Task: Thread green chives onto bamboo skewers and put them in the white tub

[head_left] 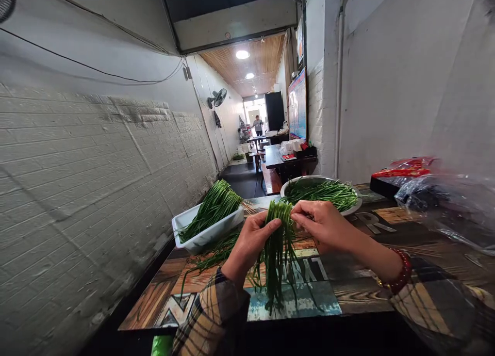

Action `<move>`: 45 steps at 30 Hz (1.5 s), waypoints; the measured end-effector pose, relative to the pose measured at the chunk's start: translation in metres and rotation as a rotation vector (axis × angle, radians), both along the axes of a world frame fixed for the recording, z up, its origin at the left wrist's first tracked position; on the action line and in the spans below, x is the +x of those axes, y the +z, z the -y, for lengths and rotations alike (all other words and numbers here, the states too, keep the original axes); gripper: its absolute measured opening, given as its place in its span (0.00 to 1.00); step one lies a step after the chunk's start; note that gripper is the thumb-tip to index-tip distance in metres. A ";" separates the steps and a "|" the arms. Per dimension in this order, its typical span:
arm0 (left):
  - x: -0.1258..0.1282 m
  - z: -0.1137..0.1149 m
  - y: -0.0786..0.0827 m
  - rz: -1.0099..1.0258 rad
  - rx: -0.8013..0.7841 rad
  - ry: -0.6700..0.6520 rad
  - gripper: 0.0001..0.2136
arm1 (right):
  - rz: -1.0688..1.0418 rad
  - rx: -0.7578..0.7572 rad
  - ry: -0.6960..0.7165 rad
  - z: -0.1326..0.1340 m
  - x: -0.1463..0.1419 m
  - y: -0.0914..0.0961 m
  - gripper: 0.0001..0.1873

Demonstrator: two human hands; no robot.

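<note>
A bunch of green chives [277, 247] hangs down over the patterned table [340, 289], held near its cut top. My left hand [251, 240] is closed round the left side of the bunch. My right hand [323, 224] pinches the top of the same bunch from the right, fingers curled. A red bead bracelet [402, 271] sits on my right wrist, and plaid sleeves cover both forearms.
A white rectangular tub [209, 231] with chives stands at the left by the brick wall. A round metal bowl [353, 207] of chives sits behind my hands. Loose chives [216, 255] lie on the table. Plastic bags [448, 204] lie at the right. A person stands far down the corridor.
</note>
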State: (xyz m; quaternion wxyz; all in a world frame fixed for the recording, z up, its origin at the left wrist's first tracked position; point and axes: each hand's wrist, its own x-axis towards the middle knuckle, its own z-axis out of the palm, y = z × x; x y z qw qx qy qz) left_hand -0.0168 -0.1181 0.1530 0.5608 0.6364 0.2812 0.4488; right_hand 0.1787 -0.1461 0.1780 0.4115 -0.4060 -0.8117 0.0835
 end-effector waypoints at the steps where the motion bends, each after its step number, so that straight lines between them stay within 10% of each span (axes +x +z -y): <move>1: -0.001 0.000 0.001 0.001 -0.006 0.007 0.15 | 0.007 -0.004 0.000 0.000 0.001 0.003 0.10; 27: 0.002 0.007 -0.005 -0.049 0.132 -0.045 0.25 | 0.140 0.317 0.021 -0.015 -0.030 0.005 0.13; 34: -0.001 0.002 -0.020 -0.153 -0.090 -0.222 0.18 | -0.025 0.338 -0.116 -0.017 -0.025 0.001 0.11; 45: -0.079 -0.040 -0.031 -0.899 0.535 0.254 0.14 | -0.552 0.050 -0.291 -0.065 0.002 -0.046 0.15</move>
